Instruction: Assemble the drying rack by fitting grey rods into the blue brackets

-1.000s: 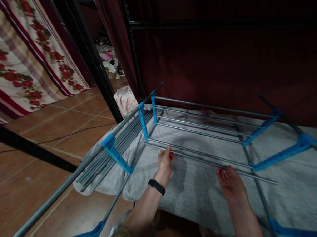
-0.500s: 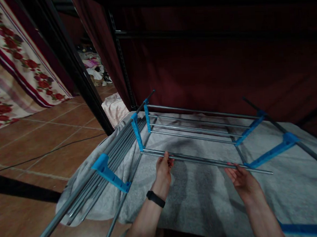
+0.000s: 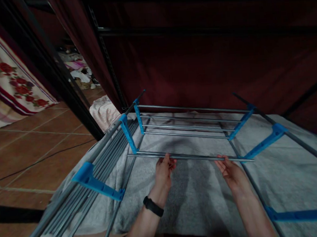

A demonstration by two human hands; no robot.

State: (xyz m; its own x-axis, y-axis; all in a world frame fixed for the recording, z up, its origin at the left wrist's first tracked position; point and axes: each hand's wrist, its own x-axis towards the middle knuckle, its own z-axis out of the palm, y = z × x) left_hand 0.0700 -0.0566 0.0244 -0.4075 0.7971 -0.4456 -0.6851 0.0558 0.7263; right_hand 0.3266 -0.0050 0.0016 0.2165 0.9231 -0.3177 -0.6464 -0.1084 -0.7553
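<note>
A thin grey metal rod (image 3: 195, 157) runs across a part-built rack, alongside another rod at the lower ends of two blue plastic brackets. My left hand (image 3: 164, 171) pinches it left of its middle, and a black band is on that wrist. Toward its right end, my right hand (image 3: 231, 173) holds it between thumb and fingers. Its left end sticks out past the left blue bracket (image 3: 128, 135); the other end passes the right blue bracket (image 3: 263, 145). Behind, several crossbars (image 3: 185, 125) join the farther pair of brackets.
Loose metal tubes (image 3: 107, 153) lie in a bundle on the left of the grey blanket (image 3: 190, 202). Nearer blue brackets (image 3: 99, 184) stand on both sides. Black metal posts (image 3: 65, 81) and a dark red curtain (image 3: 187, 70) surround the bed. A cable (image 3: 43, 159) crosses the tiled floor.
The held rod has slid left, so its left end now pokes past the left bracket and less extends on the right. My right hand has moved left with it. The view has shifted rightward.
</note>
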